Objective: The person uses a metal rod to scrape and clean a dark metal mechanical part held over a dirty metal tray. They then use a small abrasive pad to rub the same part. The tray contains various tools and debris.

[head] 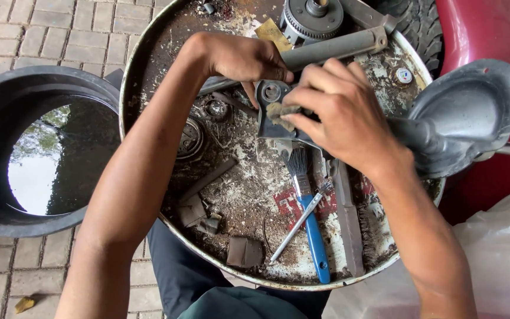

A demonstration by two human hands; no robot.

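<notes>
Left hand (pixel 246 59): closed round grey bar (pixel 332 50).
Right hand (pixel 337 115): pinching rag (pixel 281 112) against metal part (pixel 273 109).
Drum lid (pixel 149 47): brush (pixel 308 201) lying below part.

left hand (pixel 240 59) clenched, right hand (pixel 332 112) curled, pinching

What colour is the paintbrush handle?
Blue handle, dark bristles; head view shows it best.

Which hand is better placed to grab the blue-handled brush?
Right, probably. The right hand pinches a small rag on the grey metal part, directly above the brush. The left hand grips the metal bar, farther away, steadying it.
</notes>
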